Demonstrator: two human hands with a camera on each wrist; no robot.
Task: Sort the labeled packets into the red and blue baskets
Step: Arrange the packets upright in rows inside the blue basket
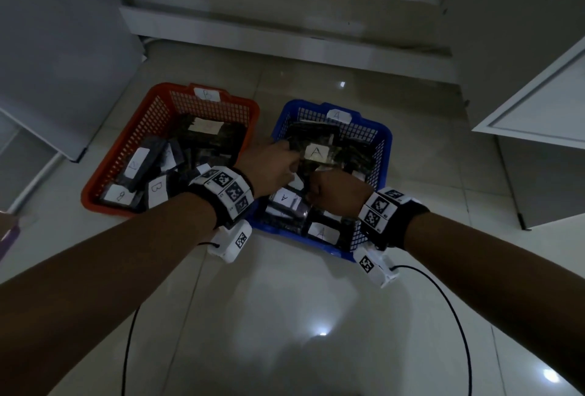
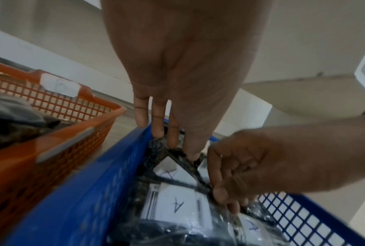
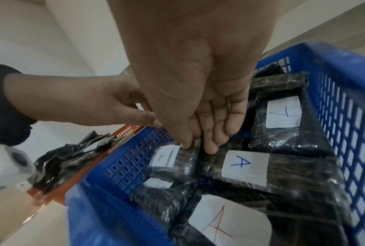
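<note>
The blue basket (image 1: 386,142), tagged A, holds several black packets with white A labels. The red basket (image 1: 95,193), tagged B, sits to its left with several B packets (image 1: 156,188). Both hands are over the blue basket. My left hand (image 1: 292,155) pinches one edge of a black packet labelled A (image 1: 316,152), which lies tilted above the pile. My right hand (image 1: 311,188), fingers curled, pinches a packet edge just in front. In the left wrist view this looks like the same packet (image 2: 169,173), held between my left hand (image 2: 182,149) and right hand (image 2: 226,199).
The baskets stand side by side on a glossy tiled floor (image 1: 285,316). An open white cabinet door (image 1: 538,104) juts in at the right, and a white panel (image 1: 47,63) stands at the left. A low ledge (image 1: 253,38) runs behind. Black cables (image 1: 129,348) trail from both wrists.
</note>
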